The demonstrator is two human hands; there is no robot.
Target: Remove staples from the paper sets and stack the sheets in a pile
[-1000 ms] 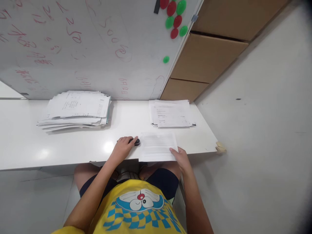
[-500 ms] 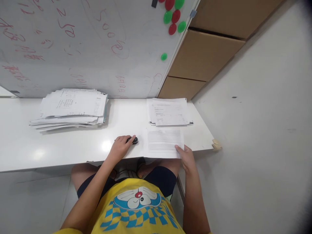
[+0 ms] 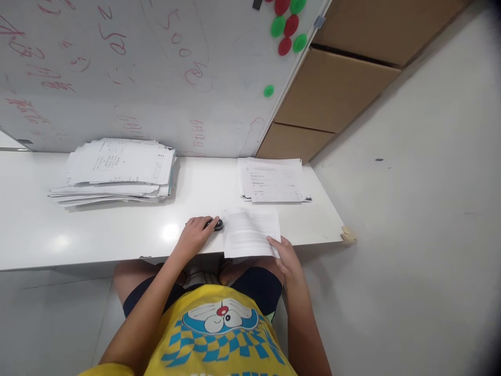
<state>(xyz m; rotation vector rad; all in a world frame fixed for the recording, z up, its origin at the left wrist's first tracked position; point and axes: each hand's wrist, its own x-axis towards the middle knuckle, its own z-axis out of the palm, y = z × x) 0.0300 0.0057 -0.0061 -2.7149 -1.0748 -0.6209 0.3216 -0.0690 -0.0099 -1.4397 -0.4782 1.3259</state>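
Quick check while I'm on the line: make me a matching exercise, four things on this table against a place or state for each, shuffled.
Column one
1. Black object
2. Front paper
3. Thicker paper stack
4. Thinner paper stack

Column two
A. Near the cardboard boxes, touched by neither hand
B. Pinched at its edge by the right hand
C. Touched by the left hand
D. Toward the left of the table, near the whiteboard

Pairs: 1-C, 2-B, 3-D, 4-A
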